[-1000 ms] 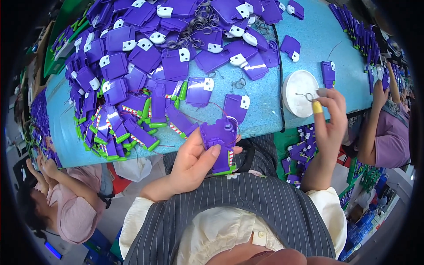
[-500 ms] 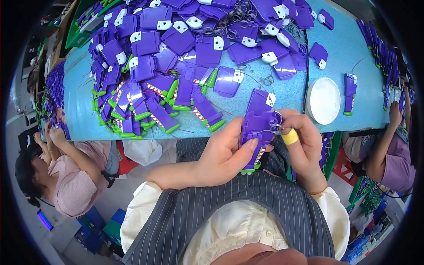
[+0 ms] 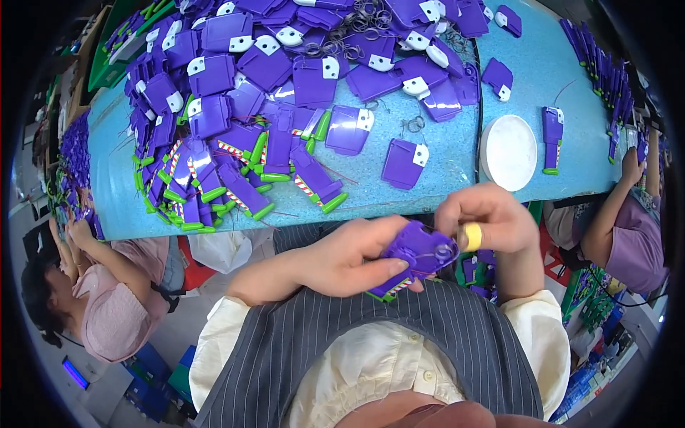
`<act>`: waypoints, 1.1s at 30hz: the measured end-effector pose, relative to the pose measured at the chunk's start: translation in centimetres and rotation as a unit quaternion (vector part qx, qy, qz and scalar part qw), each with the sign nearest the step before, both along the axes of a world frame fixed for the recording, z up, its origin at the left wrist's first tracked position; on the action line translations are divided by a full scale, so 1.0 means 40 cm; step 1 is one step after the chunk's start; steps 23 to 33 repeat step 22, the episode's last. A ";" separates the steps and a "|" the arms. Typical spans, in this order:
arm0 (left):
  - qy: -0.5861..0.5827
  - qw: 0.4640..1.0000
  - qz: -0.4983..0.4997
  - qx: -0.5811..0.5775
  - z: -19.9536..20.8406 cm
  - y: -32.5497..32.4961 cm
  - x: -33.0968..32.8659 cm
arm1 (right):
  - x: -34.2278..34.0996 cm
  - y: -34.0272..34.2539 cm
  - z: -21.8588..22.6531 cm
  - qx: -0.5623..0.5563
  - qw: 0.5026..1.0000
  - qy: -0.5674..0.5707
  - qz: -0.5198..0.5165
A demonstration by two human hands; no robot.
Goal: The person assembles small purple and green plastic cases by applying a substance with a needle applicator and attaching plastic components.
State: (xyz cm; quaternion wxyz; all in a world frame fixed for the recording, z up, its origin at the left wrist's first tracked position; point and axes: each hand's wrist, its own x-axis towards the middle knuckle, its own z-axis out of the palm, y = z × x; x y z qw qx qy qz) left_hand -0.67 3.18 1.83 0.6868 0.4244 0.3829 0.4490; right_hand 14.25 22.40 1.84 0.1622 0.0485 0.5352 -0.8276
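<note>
My left hand [image 3: 341,258] is closed around a purple plastic housing [image 3: 410,242], held low in front of my chest, its open inner side facing up. A red-and-white striped strip [image 3: 397,288] with green at its end shows below my thumb. Inside the housing's rounded right end lies a small metal coil spring [image 3: 443,252] with a thin wire running leftward. Close against that end, my right hand [image 3: 499,222] has thumb and finger pinched together; what they grip is too small to make out. Yellow tape [image 3: 472,236] wraps one of its digits.
Purple panels with white corners [image 3: 312,82] heap across the blue table [image 3: 371,189], with coil springs [image 3: 371,21] among them. Green-ended purple pieces [image 3: 242,189] pile at left. A single panel [image 3: 404,163], a white round dish [image 3: 509,153] and one finished-looking piece [image 3: 552,135] lie nearer. Co-workers sit both sides.
The housing has come down toward my chest and tilted, with both hands. The panel that was just beyond it now shows whole on the table. The coil now sits within the housing's rounded end.
</note>
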 end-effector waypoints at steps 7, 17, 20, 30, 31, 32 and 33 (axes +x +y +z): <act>-0.176 0.914 0.357 -0.076 -0.009 -0.016 0.063 | -0.011 -0.129 -0.056 0.133 0.914 0.064 -0.377; 0.338 0.835 0.409 0.149 -0.061 -0.011 0.066 | -0.051 -0.171 -0.063 0.416 0.825 0.156 -0.349; 0.331 0.837 0.411 0.146 -0.067 -0.013 0.065 | -0.057 -0.173 -0.067 0.448 0.810 0.167 -0.340; 0.307 0.845 0.419 0.124 -0.071 -0.016 0.065 | -0.059 -0.169 -0.071 0.452 0.812 0.163 -0.332; 0.307 0.845 0.419 0.124 -0.071 -0.016 0.065 | -0.059 -0.169 -0.071 0.452 0.812 0.163 -0.332; 0.307 0.845 0.419 0.124 -0.071 -0.016 0.065 | -0.059 -0.169 -0.071 0.452 0.812 0.163 -0.332; 0.307 0.845 0.419 0.124 -0.071 -0.016 0.065 | -0.059 -0.169 -0.071 0.452 0.812 0.163 -0.332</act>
